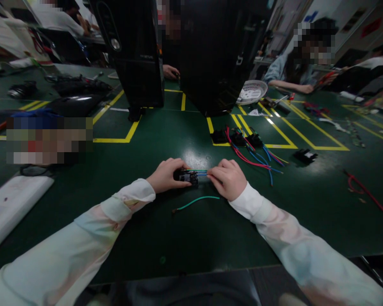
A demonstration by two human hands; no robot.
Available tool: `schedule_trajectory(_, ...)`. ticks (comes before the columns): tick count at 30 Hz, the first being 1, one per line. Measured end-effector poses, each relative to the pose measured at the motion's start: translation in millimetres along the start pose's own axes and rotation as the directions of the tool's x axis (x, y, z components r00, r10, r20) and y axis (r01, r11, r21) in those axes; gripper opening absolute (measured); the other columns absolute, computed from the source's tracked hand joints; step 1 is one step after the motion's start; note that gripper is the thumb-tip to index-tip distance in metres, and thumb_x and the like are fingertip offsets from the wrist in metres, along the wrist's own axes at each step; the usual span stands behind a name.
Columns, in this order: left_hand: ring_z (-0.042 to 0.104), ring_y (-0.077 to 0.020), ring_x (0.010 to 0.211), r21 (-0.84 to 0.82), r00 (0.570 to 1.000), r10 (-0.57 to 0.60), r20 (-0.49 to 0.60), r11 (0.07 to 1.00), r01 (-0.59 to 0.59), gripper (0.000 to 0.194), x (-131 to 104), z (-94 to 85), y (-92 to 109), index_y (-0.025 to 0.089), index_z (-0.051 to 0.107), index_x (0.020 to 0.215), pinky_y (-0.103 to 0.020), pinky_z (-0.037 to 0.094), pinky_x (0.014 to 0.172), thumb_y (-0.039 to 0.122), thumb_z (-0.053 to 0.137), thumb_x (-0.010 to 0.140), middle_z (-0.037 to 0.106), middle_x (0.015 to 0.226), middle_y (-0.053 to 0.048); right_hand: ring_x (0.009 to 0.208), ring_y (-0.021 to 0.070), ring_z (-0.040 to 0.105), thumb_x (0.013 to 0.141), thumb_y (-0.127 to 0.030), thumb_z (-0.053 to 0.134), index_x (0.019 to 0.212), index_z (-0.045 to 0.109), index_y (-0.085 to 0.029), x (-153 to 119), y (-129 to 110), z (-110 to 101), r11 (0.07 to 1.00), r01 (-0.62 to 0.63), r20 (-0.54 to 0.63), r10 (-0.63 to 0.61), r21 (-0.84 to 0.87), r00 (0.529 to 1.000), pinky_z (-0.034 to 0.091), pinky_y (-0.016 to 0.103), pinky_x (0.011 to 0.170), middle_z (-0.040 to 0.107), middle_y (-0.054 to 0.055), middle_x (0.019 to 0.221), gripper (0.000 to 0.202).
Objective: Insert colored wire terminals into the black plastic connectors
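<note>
My left hand [167, 175] is closed around a small black plastic connector block [191, 177], held just over the green tabletop. Blue and yellow-green wires [201, 173] run from the block toward the right. Their far ends are pinched between the thumb and fingers of my right hand [228, 178]. On the table just below both hands lies a loose green wire [198, 200] with a dark end at its left. Beyond my right hand sit several black connector blocks [238, 138] with red, blue and purple wires [255, 161] trailing from them.
Two tall black cabinets [137, 63] [223, 55] stand at the back. Another black block [305, 156] and a red wire [364, 191] lie at right. A white basket [252, 91] is behind. A white case [15, 204] lies at left. Co-workers sit across the table.
</note>
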State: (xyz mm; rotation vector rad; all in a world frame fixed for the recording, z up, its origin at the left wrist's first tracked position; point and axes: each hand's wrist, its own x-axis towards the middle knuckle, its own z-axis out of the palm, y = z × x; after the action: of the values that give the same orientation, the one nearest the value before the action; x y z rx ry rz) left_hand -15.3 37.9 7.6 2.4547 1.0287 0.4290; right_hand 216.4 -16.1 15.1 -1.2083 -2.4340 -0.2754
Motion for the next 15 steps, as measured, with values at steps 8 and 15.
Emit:
schedule_trajectory(8,0.050,-0.0210,0.089,0.004,1.000,0.020,-0.003,1.000,-0.020,0.038,-0.3,1.4,-2.5,0.022,0.057,0.097,-0.033,0.036,0.076,0.045,0.065,0.070,0.059,0.097,-0.002,0.071,0.0159,0.043,0.088,-0.027,0.044,0.076,0.063,-0.017,0.5,0.1,-2.0,1.000,-0.001,-0.050,0.000,-0.024,0.999,0.024,0.031,0.067,0.055,0.003,0.063,0.024)
schedule_trajectory(15,0.050,-0.0211,0.088,0.014,1.000,0.028,-0.006,1.000,-0.028,0.036,-0.6,-0.2,-0.5,0.022,0.056,0.097,-0.033,0.035,0.075,0.044,0.065,0.070,0.059,0.096,-0.002,0.070,0.0158,0.042,0.088,-0.027,0.043,0.076,0.063,-0.016,0.4,-0.4,-1.3,1.000,0.025,-0.024,-0.025,-0.005,0.999,0.024,0.030,0.065,0.054,0.003,0.063,0.026)
